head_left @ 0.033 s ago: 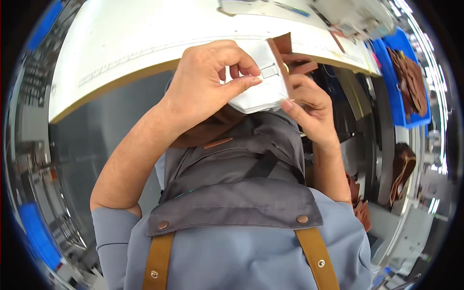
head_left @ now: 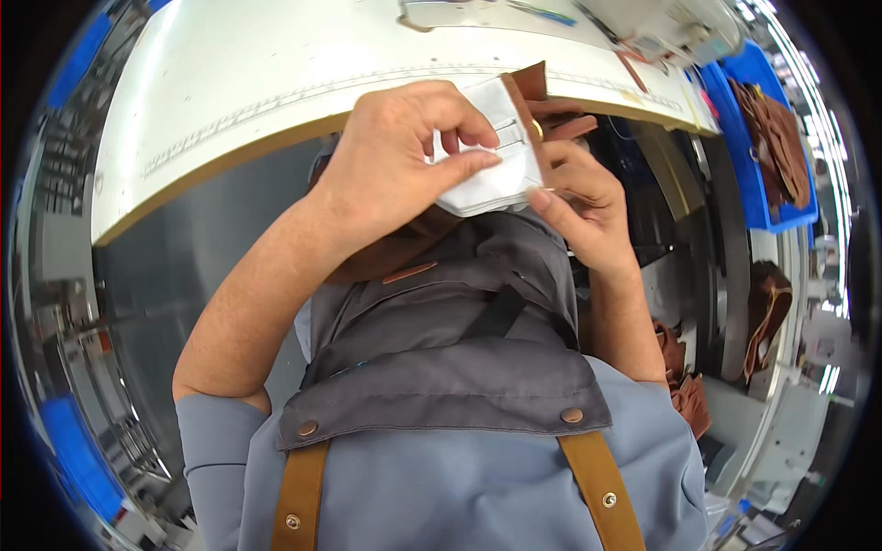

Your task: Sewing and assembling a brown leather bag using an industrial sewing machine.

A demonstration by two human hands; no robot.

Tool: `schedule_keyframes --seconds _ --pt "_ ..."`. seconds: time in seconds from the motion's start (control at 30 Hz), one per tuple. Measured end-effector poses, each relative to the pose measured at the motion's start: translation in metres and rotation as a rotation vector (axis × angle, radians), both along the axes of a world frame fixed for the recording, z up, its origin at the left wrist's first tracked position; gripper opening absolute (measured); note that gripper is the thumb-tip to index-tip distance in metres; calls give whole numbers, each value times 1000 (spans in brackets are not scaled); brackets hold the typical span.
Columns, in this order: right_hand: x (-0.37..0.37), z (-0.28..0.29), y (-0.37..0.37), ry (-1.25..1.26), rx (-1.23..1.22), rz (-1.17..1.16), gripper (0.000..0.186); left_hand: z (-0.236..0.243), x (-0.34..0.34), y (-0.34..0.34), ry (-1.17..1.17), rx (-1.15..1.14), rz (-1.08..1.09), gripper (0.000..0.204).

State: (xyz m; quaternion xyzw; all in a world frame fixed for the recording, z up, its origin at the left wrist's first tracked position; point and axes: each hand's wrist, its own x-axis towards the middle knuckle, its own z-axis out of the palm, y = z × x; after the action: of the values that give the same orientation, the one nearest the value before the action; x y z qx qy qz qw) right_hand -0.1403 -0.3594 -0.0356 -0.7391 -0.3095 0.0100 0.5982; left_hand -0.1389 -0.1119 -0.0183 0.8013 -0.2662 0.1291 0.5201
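My left hand point(head_left: 404, 156) has thumb and forefinger pinched on the white lining point(head_left: 487, 188) of a leather piece, beside two thin dark lines or wires that I cannot make out clearly. My right hand point(head_left: 588, 202) grips the piece by its brown leather edge point(head_left: 524, 96), thumb at the lower corner of the white lining. Brown flaps and a small brass-coloured fitting stick out on the right. The piece is held over my dark apron point(head_left: 441, 367), with brown material partly hidden behind my left wrist.
A white worktable point(head_left: 230, 64) with a ruler strip along its front edge lies ahead, with tools point(head_left: 542, 13) at the back. A blue bin point(head_left: 767, 220) of brown leather pieces stands at the right, more brown pieces point(head_left: 767, 312) hang below it, and another blue bin point(head_left: 78, 459) is at lower left.
The held piece and my fingers have shifted very slightly to the left. The grip of both hands looks the same.
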Motion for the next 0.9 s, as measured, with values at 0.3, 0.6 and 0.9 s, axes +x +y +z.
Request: schedule_keyframes --seconds 0.3,0.6,0.9 --pt "-5 -15 -20 5 33 10 8 1 7 -47 11 -23 -49 15" --pt "-2 -18 -12 -103 14 29 10 6 7 -45 -86 104 -28 15" --pt "1 -18 1 -191 -45 31 14 18 6 -29 -503 642 -113 22"
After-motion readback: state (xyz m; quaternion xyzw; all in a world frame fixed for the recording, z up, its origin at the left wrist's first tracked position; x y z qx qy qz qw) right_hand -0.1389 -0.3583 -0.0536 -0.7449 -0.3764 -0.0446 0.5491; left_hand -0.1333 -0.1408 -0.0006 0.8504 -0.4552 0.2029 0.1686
